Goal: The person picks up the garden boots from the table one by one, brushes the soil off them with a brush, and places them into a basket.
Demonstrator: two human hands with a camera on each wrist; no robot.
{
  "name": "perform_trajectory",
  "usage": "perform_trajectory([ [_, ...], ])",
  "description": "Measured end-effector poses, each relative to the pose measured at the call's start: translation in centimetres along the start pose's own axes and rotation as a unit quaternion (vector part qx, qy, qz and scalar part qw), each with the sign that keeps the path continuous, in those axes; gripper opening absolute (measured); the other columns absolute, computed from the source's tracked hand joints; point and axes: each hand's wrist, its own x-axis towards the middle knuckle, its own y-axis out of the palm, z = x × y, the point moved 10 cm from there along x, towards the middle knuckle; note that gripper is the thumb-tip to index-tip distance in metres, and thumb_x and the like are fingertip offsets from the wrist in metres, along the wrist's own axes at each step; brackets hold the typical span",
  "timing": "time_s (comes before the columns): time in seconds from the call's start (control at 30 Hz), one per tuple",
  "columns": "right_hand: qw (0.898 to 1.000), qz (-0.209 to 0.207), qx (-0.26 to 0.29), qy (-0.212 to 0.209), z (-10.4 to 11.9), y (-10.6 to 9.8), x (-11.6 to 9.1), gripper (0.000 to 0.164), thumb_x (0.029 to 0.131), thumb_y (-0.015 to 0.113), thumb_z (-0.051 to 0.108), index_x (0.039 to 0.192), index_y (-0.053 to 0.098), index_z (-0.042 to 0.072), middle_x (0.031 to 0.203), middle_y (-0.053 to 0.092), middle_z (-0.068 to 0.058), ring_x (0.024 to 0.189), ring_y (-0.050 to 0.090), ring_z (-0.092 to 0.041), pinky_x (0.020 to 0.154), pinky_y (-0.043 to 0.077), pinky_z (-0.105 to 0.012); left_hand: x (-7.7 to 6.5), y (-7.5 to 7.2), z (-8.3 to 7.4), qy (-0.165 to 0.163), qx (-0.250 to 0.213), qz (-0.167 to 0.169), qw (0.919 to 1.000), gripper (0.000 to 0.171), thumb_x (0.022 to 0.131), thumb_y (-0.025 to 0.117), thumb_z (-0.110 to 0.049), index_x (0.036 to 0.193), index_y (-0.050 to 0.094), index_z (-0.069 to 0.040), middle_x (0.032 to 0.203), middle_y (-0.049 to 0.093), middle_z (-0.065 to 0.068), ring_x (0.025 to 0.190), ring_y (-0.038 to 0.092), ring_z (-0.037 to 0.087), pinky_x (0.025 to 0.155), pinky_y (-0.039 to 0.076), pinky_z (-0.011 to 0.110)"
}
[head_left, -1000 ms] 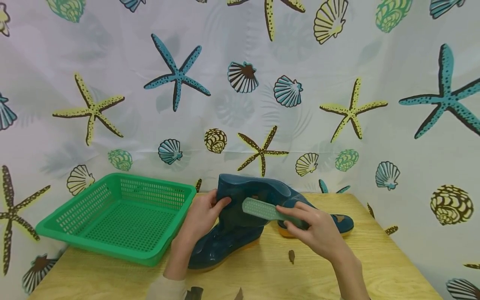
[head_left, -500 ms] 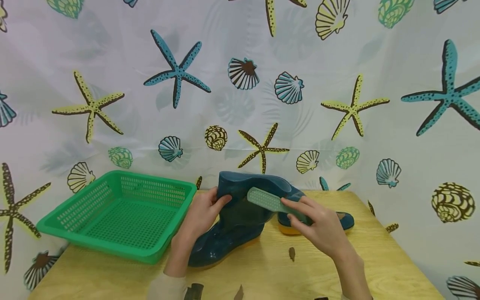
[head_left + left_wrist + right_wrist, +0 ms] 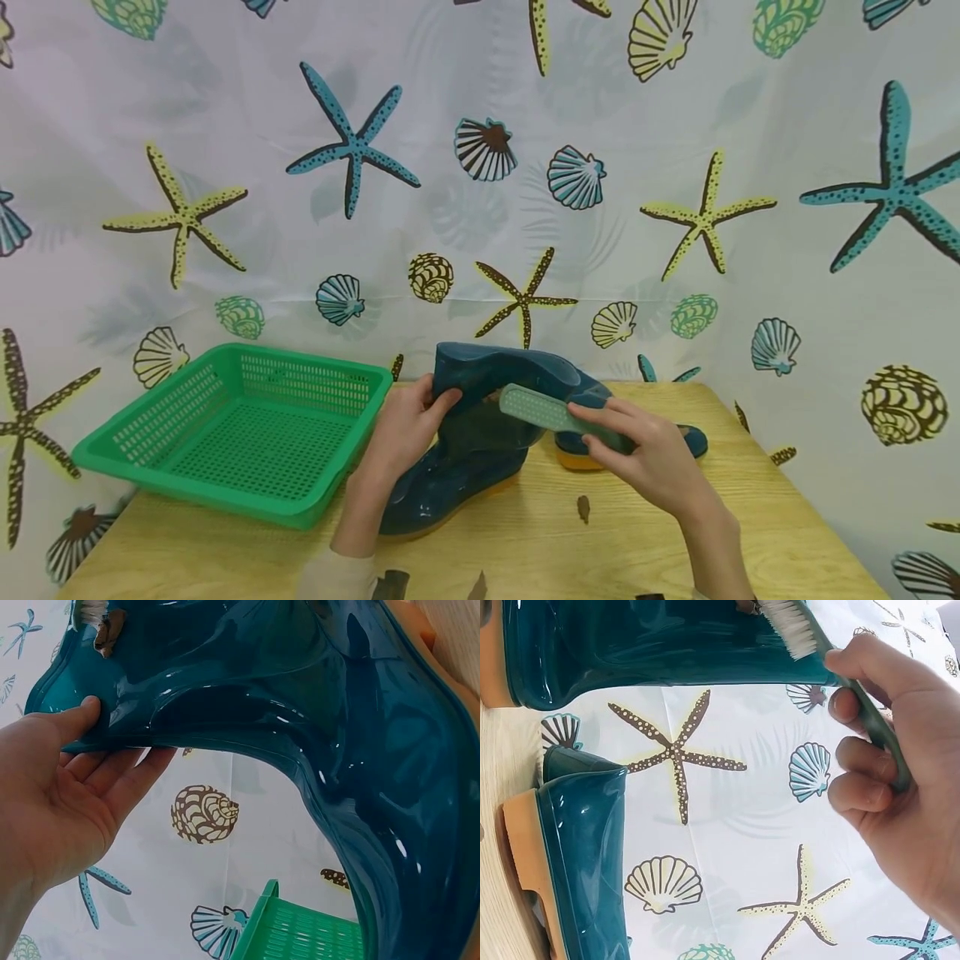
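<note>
A glossy dark teal rubber boot [image 3: 450, 492] with a tan sole stands tilted on the table. My left hand [image 3: 405, 421] holds the rim of its shaft, thumb on the near side and fingers beneath, as the left wrist view shows. In my right hand [image 3: 648, 454] is a green scrub brush [image 3: 536, 408], its handle gripped in curled fingers. White bristles [image 3: 791, 630] face the boot's shaft. A small brown scrap [image 3: 109, 634] is on the shaft beside the bristles. Behind, a second teal boot [image 3: 585, 847] is partly hidden by my right hand in the head view.
A green plastic basket [image 3: 210, 493] with perforated sides sits at the left of the wooden table [image 3: 660, 550]. One brown scrap [image 3: 583, 509] lies near the middle, another [image 3: 478, 586] at the front. A curtain [image 3: 480, 225] printed with starfish and shells hangs behind.
The brush has shifted a little right along the boot's shaft, after a slight lift, and my right hand went with it. My left hand and the boot stay nearly in place.
</note>
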Motion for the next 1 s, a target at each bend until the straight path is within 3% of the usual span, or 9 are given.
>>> perform_trajectory([
  [0.2,1.0,-0.017,0.006,-0.02,0.8,0.3,0.4,0.051,0.08,0.076,-0.005,0.128,0.068,0.011,0.081,0.052,0.011,0.06,0.033,0.004,0.055,0.032,-0.01,0.0,0.4,-0.1,-0.004,-0.006,0.015,0.9999,0.03,0.1,0.061,-0.034,0.079,0.053,-0.013,0.057,0.037,-0.003,0.046,0.038,0.012,0.048,0.03,0.024],
  [0.43,0.998,0.024,-0.059,0.004,0.9,2.4,0.6,0.045,0.084,0.077,0.007,0.127,0.069,0.021,0.082,0.048,0.016,0.058,0.03,0.007,0.052,0.032,-0.012,0.0,0.5,0.2,-0.013,-0.008,0.008,0.9999,0.032,0.099,0.062,-0.033,0.078,0.052,-0.011,0.056,0.037,-0.003,0.047,0.039,0.013,0.047,0.029,0.024],
  [0.6,0.996,0.029,-0.071,0.033,-0.1,1.7,0.1,0.043,0.083,0.078,0.007,0.123,0.071,0.022,0.082,0.052,0.016,0.054,0.031,0.007,0.049,0.033,-0.015,0.1,0.4,0.6,-0.028,-0.013,-0.003,0.9995,0.036,0.1,0.061,-0.033,0.075,0.049,-0.011,0.057,0.034,-0.002,0.048,0.035,0.014,0.049,0.027,0.025],
  [0.8,0.997,0.027,-0.069,0.037,-0.4,0.9,0.0,0.043,0.084,0.077,0.006,0.124,0.071,0.021,0.082,0.052,0.014,0.056,0.033,0.007,0.05,0.035,-0.015,0.3,0.0,1.0,-0.038,-0.015,-0.016,0.999,0.041,0.1,0.061,-0.033,0.07,0.042,-0.011,0.058,0.029,-0.002,0.05,0.029,0.014,0.052,0.025,0.026],
  [1.0,0.997,0.007,-0.066,0.038,-0.2,0.5,0.4,0.045,0.084,0.077,0.005,0.126,0.069,0.02,0.081,0.051,0.014,0.056,0.033,0.006,0.05,0.035,-0.015,0.3,0.1,1.0,-0.027,-0.021,0.002,0.9994,0.038,0.099,0.061,-0.036,0.075,0.047,-0.011,0.059,0.032,-0.002,0.052,0.034,0.014,0.052,0.028,0.026],
])
